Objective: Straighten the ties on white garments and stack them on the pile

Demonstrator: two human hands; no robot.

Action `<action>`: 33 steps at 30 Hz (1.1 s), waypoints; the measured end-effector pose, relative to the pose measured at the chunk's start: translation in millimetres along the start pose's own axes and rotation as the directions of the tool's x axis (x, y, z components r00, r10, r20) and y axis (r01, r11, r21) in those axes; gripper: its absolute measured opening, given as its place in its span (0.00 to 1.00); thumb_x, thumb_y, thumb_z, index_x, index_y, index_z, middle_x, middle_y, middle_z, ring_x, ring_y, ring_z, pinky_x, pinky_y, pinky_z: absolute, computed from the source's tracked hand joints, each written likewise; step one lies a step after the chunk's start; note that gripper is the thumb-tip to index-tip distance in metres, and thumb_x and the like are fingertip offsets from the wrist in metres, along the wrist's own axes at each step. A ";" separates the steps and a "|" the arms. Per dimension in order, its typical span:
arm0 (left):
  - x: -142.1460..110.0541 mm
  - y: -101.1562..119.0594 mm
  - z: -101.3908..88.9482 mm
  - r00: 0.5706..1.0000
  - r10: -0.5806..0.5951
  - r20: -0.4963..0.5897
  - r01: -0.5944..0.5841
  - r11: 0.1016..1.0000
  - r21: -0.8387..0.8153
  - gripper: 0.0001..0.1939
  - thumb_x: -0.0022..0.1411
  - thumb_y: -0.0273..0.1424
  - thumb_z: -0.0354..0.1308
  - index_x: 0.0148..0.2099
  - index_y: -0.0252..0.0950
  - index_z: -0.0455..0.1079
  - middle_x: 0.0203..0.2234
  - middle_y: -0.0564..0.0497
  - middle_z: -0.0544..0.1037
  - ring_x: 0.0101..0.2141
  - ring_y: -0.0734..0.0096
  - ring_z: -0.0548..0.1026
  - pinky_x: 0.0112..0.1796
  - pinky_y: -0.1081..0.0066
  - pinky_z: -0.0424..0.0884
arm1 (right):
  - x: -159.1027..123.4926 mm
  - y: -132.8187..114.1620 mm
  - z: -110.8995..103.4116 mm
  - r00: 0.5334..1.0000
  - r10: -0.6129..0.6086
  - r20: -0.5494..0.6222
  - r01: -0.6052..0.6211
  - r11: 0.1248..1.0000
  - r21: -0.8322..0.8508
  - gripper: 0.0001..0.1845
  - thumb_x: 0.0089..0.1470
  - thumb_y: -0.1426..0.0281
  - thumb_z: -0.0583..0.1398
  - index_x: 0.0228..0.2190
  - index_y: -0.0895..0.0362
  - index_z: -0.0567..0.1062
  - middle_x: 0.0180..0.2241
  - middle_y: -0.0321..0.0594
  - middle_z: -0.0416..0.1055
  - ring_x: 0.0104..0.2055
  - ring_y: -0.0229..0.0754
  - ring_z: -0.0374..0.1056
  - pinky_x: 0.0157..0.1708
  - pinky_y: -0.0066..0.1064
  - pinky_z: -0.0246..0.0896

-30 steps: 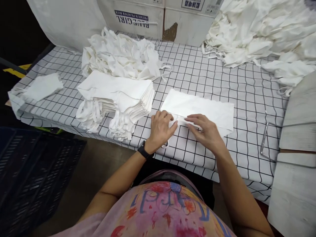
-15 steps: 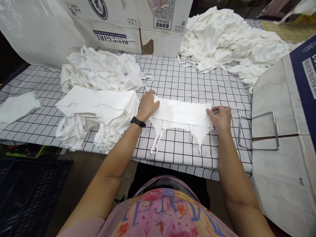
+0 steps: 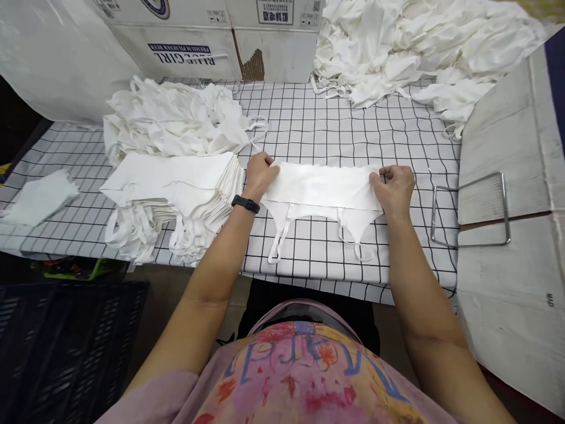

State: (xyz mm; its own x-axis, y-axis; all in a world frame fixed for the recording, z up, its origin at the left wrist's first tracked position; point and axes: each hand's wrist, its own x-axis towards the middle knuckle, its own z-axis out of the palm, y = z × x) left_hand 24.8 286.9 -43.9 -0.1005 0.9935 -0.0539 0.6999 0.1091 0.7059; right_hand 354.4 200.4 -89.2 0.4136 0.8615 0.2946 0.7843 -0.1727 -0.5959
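A white camisole top (image 3: pixel 324 185) lies flat on the checked tablecloth, its thin straps toward me. My left hand (image 3: pixel 260 174), with a black band on the wrist, pinches the top's upper left corner. At the upper right corner my right hand (image 3: pixel 394 187) grips the fabric between thumb and fingers. Close by on the left is a neat stack of folded white tops (image 3: pixel 176 182), with straps bunched at its front. Behind that stack sits a loose heap of white garments (image 3: pixel 172 121).
A larger pile of white garments (image 3: pixel 388 47) lies at the back right. Cardboard boxes stand behind (image 3: pixel 282 53) and at the right (image 3: pixel 503 247), a metal wire frame (image 3: pixel 470 209) against the right one. A white cloth piece (image 3: pixel 42 197) lies at far left.
The camera view has tilted and shifted slightly. The hands keep hold of the top's two corners, and it now looks stretched a little wider and smoother.
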 end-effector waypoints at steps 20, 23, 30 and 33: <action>-0.8 -22.7 19.2 0.976 0.116 -0.183 -0.133 0.988 -0.082 0.08 0.55 0.23 0.61 0.36 0.39 0.67 0.30 0.51 0.74 0.38 0.61 0.73 0.47 0.59 0.68 | -194.2 -56.8 -90.2 0.968 -0.241 0.062 0.244 0.969 -0.046 0.04 0.63 0.73 0.59 0.36 0.54 0.74 0.37 0.42 0.72 0.40 0.47 0.71 0.42 0.39 0.68; -1.5 -24.7 21.3 0.971 0.136 -0.197 -0.153 0.985 -0.074 0.07 0.56 0.24 0.60 0.35 0.39 0.66 0.30 0.51 0.74 0.39 0.59 0.73 0.48 0.58 0.69 | -203.8 -56.7 -90.0 0.942 -0.336 0.008 0.334 0.935 -0.116 0.08 0.63 0.77 0.58 0.37 0.54 0.76 0.39 0.45 0.74 0.43 0.49 0.71 0.45 0.43 0.68; -3.5 -25.2 23.2 0.962 0.156 -0.225 -0.164 0.986 -0.017 0.07 0.57 0.25 0.61 0.36 0.39 0.67 0.32 0.49 0.76 0.40 0.57 0.74 0.48 0.56 0.69 | -213.7 -53.4 -105.1 0.950 -0.287 0.122 0.289 0.957 0.009 0.07 0.61 0.74 0.60 0.38 0.53 0.80 0.47 0.46 0.72 0.51 0.53 0.69 0.53 0.51 0.65; -3.6 -25.5 23.7 0.962 0.161 -0.221 -0.166 0.986 -0.006 0.06 0.58 0.26 0.61 0.38 0.39 0.67 0.33 0.49 0.76 0.41 0.57 0.75 0.49 0.55 0.69 | -209.2 -56.1 -100.2 0.981 -0.167 0.097 0.160 0.984 0.074 0.05 0.63 0.66 0.63 0.37 0.53 0.80 0.44 0.45 0.73 0.50 0.51 0.69 0.49 0.46 0.67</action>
State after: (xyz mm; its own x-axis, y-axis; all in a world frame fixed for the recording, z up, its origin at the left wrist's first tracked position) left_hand 24.1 281.4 -78.5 -0.1405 0.9659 0.2177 0.7027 -0.0575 0.7091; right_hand 270.3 -18.0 -42.5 0.2304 0.9203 0.3162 0.8041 0.0029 -0.5945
